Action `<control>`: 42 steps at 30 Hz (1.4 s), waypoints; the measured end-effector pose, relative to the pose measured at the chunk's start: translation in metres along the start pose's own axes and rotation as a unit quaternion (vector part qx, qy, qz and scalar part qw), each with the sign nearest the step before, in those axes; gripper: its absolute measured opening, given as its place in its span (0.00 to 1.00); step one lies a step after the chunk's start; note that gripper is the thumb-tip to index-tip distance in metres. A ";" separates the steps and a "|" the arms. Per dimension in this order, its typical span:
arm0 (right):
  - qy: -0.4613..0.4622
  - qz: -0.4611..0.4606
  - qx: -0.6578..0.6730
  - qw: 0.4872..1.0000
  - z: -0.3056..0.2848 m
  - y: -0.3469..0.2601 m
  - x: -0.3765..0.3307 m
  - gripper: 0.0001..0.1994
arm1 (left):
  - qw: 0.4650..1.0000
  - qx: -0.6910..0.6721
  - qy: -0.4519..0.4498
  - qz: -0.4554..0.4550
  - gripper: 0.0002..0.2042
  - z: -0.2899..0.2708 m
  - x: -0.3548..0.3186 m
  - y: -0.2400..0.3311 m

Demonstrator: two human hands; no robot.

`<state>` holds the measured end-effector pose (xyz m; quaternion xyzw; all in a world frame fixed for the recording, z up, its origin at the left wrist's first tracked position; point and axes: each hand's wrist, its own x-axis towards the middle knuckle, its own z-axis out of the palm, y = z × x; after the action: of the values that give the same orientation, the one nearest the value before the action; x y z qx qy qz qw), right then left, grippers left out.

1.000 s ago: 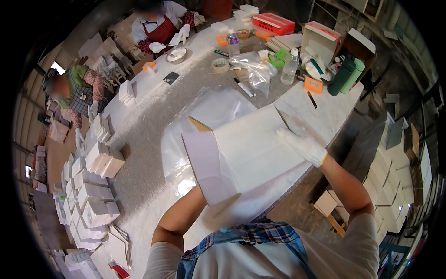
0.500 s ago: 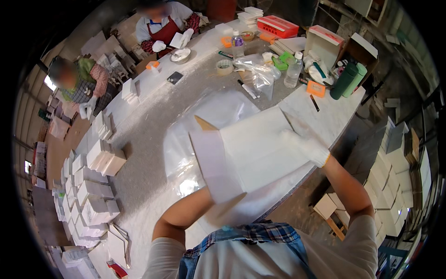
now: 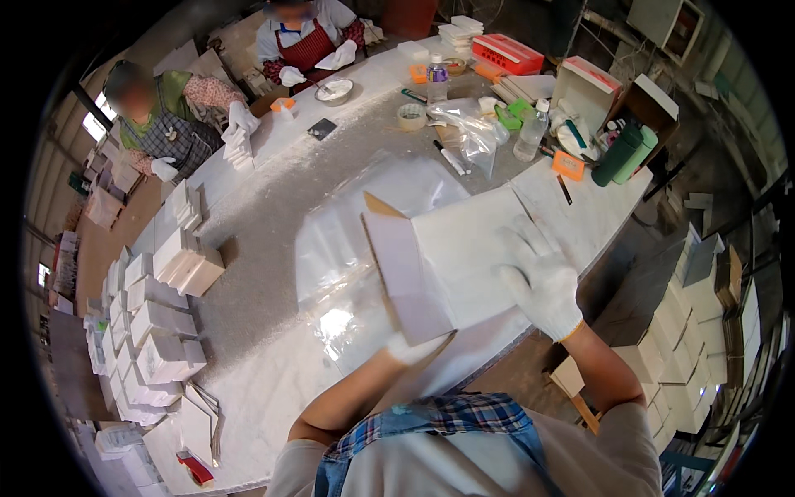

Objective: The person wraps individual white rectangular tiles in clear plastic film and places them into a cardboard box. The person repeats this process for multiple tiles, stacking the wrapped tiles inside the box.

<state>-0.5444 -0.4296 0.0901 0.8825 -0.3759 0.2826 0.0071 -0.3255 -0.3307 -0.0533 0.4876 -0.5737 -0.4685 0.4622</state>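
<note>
A white cardboard box (image 3: pixel 476 240) lies on its side in front of me, its end flaps (image 3: pixel 406 269) standing out at the left with brown inner faces. My right hand (image 3: pixel 542 286), in a white knitted glove, is over the right part of the box with fingers and thumb spread. It looks to be touching the white face. My left hand (image 3: pixel 410 349), gloved too, is at the lower end of the flap; its fingers are hidden behind the cardboard. Beneath and beyond the box, a clear plastic sheet or bag (image 3: pixel 331 240) is spread on the table (image 3: pixel 248 306).
Stacks of white blocks (image 3: pixel 166 352) line the left edge. Bottles (image 3: pixel 531 131), a tape roll (image 3: pixel 411 117), a marker (image 3: pixel 451 157) and green flasks (image 3: pixel 617 153) are at the far right. Two co-workers stand across the table, near a bowl of white powder (image 3: pixel 334 92). Piled white boxes (image 3: pixel 671 323) stand on my right.
The box and its flaps have shifted right in the picture. My right hand's fingers are now spread more visibly. My left glove now shows below the flap. The left co-worker's hand is now on a small stack.
</note>
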 end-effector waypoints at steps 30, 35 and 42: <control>0.173 0.478 0.531 0.678 0.131 0.308 -0.160 0.30 | 0.718 0.493 -0.490 0.022 0.30 0.021 0.230 0.167; 0.195 0.556 0.488 0.644 0.104 0.279 -0.147 0.28 | 0.733 0.491 -0.467 0.058 0.29 0.029 0.226 0.139; 0.252 0.504 0.707 0.427 0.099 0.246 -0.110 0.27 | 0.822 0.437 -0.165 0.326 0.16 0.029 0.143 0.086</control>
<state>-0.7211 -0.5560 -0.0977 0.1210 -0.4035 0.6128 -0.6686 -0.3788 -0.4632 0.0387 0.3381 -0.9116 -0.0644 0.2248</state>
